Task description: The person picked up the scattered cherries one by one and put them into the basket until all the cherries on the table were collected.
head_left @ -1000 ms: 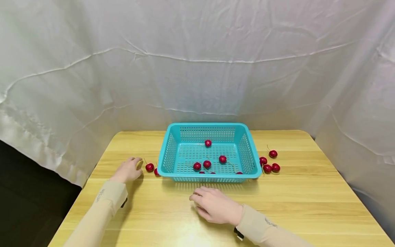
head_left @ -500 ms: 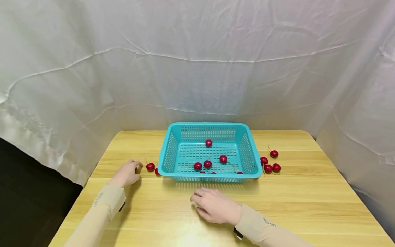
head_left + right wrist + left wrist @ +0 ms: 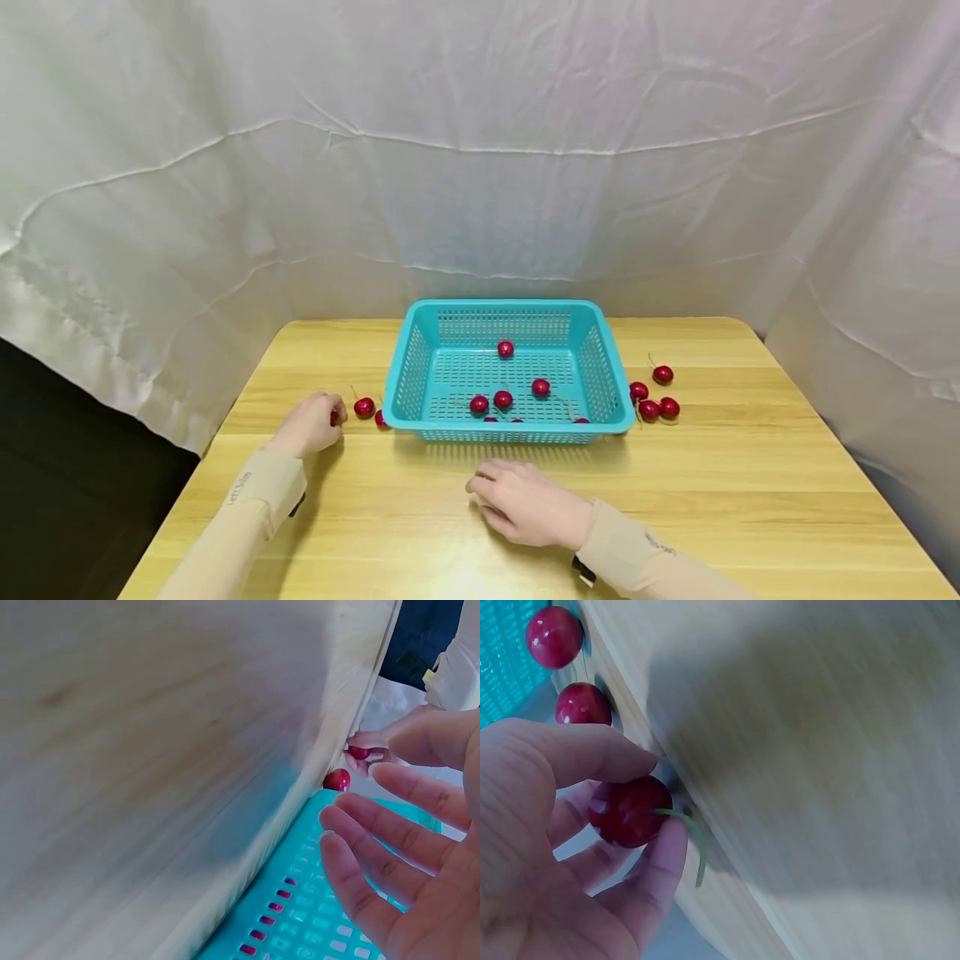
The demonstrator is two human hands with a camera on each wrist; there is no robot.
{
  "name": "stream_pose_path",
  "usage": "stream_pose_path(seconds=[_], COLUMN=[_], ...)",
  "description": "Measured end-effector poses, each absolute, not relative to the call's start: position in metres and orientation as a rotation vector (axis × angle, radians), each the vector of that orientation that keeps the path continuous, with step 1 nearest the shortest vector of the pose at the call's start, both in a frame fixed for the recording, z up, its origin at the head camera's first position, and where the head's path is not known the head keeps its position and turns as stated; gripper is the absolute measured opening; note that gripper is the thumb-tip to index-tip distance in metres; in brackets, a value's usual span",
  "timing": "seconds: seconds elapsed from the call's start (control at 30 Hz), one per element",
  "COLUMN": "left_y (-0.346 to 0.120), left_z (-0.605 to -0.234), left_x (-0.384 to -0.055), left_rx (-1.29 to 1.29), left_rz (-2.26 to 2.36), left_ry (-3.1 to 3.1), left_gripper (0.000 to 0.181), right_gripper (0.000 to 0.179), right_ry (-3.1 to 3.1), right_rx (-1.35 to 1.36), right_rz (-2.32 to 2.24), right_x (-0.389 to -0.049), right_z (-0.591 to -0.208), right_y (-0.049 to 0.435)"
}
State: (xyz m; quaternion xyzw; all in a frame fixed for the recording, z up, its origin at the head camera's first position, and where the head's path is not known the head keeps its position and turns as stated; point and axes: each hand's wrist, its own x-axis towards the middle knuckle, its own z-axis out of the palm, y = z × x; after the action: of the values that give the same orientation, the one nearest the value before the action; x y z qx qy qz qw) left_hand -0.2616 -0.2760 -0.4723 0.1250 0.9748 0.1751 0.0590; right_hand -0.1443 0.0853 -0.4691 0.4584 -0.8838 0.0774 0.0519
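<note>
At the left of the table, my left hand (image 3: 307, 427) pinches a red cherry (image 3: 630, 811) between thumb and fingers. A curved green stem (image 3: 699, 847) sticks out past a fingertip in the left wrist view. Just right of this hand lie two more cherries, one (image 3: 364, 407) in the open and the other (image 3: 382, 419) partly behind the basket's corner. My right hand (image 3: 528, 504) is in front of the blue basket (image 3: 450, 427), its fingers relaxed and slightly bent, holding nothing. In the right wrist view its fingers (image 3: 367, 892) overlap the basket's side.
Several cherries lie inside the basket, including one (image 3: 506, 349) near its back wall. Another group of cherries (image 3: 649, 410) sits by the basket's right side, one (image 3: 662, 374) slightly farther back. A pale cloth (image 3: 480, 208) hangs behind the wooden table (image 3: 750, 500).
My left hand's fingers have drawn together around a cherry, which now shows between them. The right hand has stayed nearly in place.
</note>
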Motion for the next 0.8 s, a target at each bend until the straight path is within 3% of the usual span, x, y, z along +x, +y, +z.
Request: stream_pose_path(seconds=[0.5,0.8], left_y=[-0.271,-0.258], left_z=[-0.465,-0.442], left_x=[-0.264,-0.275], left_rx=[0.407,0.483], left_rz=[0.593,0.61], left_ry=[2.934,2.989], left_gripper=[0.012,0.013], right_gripper=[0.024,0.026], right_ry=[-2.56,-2.337], right_rx=[1.271,1.213], right_rz=[0.299,0.365], right_x=[-0.145,-0.153], right_z=[-0.457,-0.437], right_y=[0.118,0.142])
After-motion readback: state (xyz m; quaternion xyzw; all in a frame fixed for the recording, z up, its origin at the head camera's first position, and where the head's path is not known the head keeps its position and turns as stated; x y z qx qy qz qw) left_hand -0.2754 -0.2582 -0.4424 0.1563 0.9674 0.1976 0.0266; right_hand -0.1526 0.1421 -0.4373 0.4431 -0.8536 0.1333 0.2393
